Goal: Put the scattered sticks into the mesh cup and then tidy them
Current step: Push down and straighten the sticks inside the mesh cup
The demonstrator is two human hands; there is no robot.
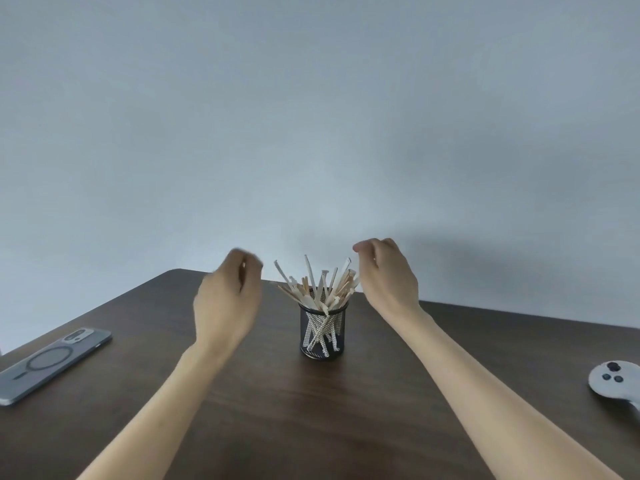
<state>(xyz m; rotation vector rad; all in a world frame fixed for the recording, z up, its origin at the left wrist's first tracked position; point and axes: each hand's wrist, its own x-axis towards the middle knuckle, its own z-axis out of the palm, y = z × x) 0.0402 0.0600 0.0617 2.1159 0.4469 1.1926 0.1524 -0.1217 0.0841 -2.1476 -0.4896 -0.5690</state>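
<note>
Two bare forearms reach forward over the dark brown wooden worktop [311, 410] toward a black wire-mesh cup [322, 332] standing upright at its middle. Pale wooden sticks [320, 284] fill the cup, fanning untidily above its rim. Raised left of the sticks and apart from them, the left hand [227, 303] is blurred, its fingers curled loosely, holding nothing. Just right, the right hand [386, 277] is curled too, its fingers beside the outermost sticks; contact is unclear. A grey phone [52, 363] lies far left, a grey controller [616, 379] far right.
</note>
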